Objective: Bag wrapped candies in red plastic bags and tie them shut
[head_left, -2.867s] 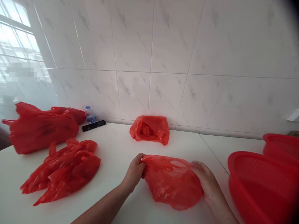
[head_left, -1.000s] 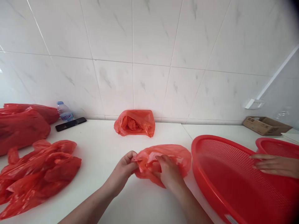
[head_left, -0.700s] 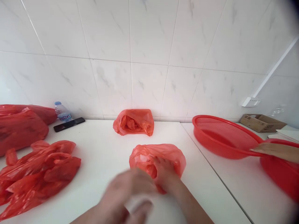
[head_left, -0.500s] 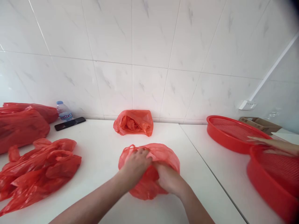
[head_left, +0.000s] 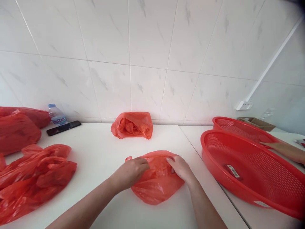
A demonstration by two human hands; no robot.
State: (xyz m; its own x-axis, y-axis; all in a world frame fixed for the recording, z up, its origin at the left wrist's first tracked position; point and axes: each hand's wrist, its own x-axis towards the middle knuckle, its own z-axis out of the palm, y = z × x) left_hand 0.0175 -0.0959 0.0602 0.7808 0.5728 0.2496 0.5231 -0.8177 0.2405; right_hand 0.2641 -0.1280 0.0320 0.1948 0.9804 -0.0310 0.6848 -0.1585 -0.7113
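Observation:
A red plastic bag [head_left: 154,187] lies on the white table in front of me, its mouth spread wide and crumpled red plastic showing inside. At the left side of the mouth, my left hand [head_left: 134,171] has its fingers curled and closed on the bag's edge. My right hand [head_left: 179,167] pinches the opposite edge, thumb on the inside. Behind it, near the wall, rests another red plastic bag [head_left: 133,125] with bunched red plastic in its opening.
Crumpled red bags [head_left: 40,175] and fuller red bags [head_left: 19,130] occupy the left, near a water bottle [head_left: 56,115] and a black phone [head_left: 64,128]. At right stand a large red mesh basket [head_left: 252,162] and a second basket [head_left: 243,127], with another person's hand [head_left: 283,149] at it.
My hands have moved apart from the bag's middle, and its mouth is spread wider. The near red basket has shifted left and tilted up. The view has turned slightly right.

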